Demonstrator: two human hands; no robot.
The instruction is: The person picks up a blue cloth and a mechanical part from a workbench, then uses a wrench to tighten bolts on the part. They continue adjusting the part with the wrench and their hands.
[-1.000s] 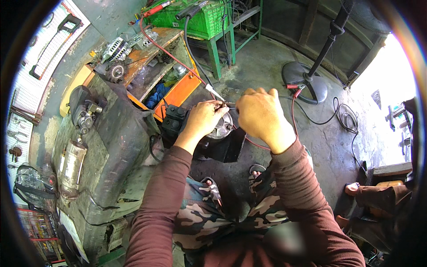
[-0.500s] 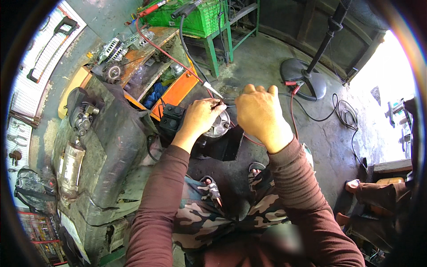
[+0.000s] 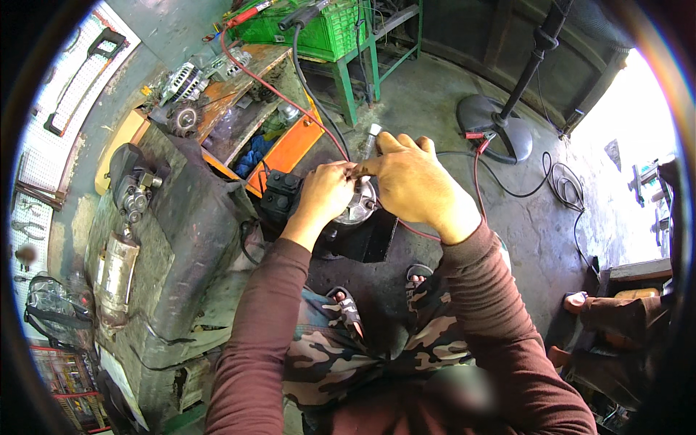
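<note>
Now, lap: camouflage trousers (image 3: 326, 370) below me, brown sleeves (image 3: 254, 341) reaching up over them on both sides.
Feet: sandals (image 3: 349, 315) on the dark floor, one either side of my middle.
Left hand: my left hand (image 3: 326, 192) is over the round metal part (image 3: 359, 210), fingers drawn in toward the thumb; I can't tell what, if anything, is pinched at the tips.
Right hand: my right hand (image 3: 420, 181) leans in so its fingertips meet the left's, fingers bent; contact hides what they grip, so I can't say.
White-ended stick: a slim stick (image 3: 370, 142) pokes up just beside my right knuckles; its lower end is hidden.
Metal part: it sits right under my fingers, partly covered, with a black box-like piece (image 3: 377, 243) just below it and a black block (image 3: 280, 192) to its left.
Bench: on the workbench (image 3: 185, 239) at my left, a motor-like unit (image 3: 134, 185) lies above a silver cylinder (image 3: 117, 268).
Shelf: orange-edged shelf (image 3: 290, 154) beyond, blue cloth (image 3: 254, 154) inside, finned silver part (image 3: 186, 82) on top.
Right side: another person's leg (image 3: 627, 319) shows at the edge.
Fan: red clamp (image 3: 481, 138) at the base (image 3: 518, 141) of the fan.
Far end: green crate (image 3: 326, 36), a red cable (image 3: 268, 87) trailing down from it.
</note>
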